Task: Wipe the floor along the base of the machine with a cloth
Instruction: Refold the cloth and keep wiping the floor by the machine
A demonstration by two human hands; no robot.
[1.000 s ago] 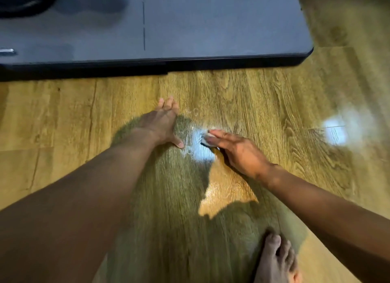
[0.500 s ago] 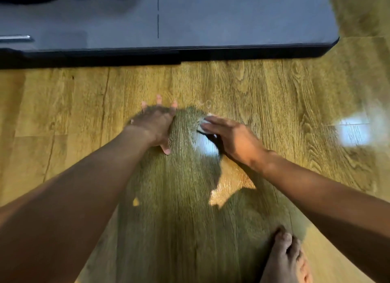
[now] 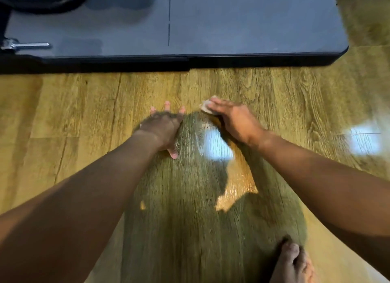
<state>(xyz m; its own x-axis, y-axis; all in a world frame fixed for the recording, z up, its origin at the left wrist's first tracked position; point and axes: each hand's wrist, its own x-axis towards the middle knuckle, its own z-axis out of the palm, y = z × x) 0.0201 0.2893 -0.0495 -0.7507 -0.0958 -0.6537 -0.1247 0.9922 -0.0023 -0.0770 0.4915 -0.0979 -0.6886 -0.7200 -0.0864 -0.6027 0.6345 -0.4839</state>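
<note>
the small pale crumpled cloth (image 3: pixel 206 107) peeks out from under the right hand (image 3: pixel 234 119), whose fingers press it onto the glossy wood-grain plank floor (image 3: pixel 285 97), near the dark grey flat machine base (image 3: pixel 232 25). the left hand (image 3: pixel 163 127) lies flat, fingers spread.

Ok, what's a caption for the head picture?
Right hand presses cloth on wooden floor near machine base; left hand rests flat.

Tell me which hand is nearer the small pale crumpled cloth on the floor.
Right. The right hand presses on the pale cloth, which peeks out past its fingertips; the left hand rests flat on the wooden floor to its left, not touching it.
</note>
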